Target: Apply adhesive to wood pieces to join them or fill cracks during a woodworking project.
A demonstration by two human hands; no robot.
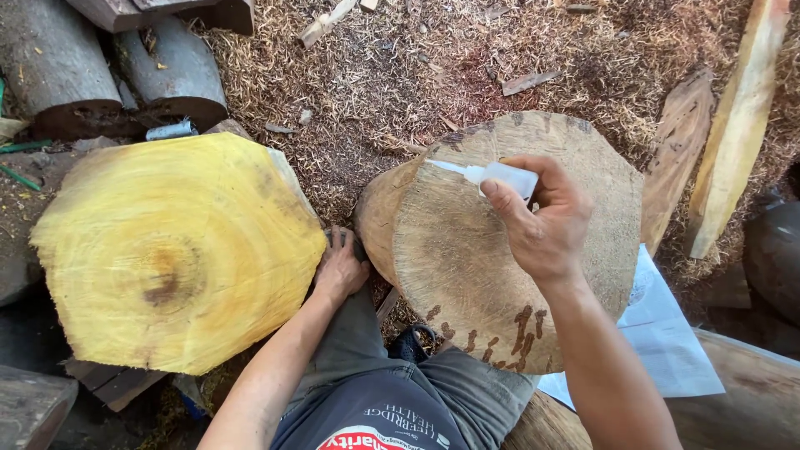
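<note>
Two hands: right hand [542,229] pinches white squeeze bottle [500,176] (tip down) over brown log [467,267].

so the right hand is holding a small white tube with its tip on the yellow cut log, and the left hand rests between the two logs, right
Not quite. In the head view the right hand holds the small white tube with its tip over the brown log slab, not the yellow cut log. The left hand does rest between the two logs.
</note>
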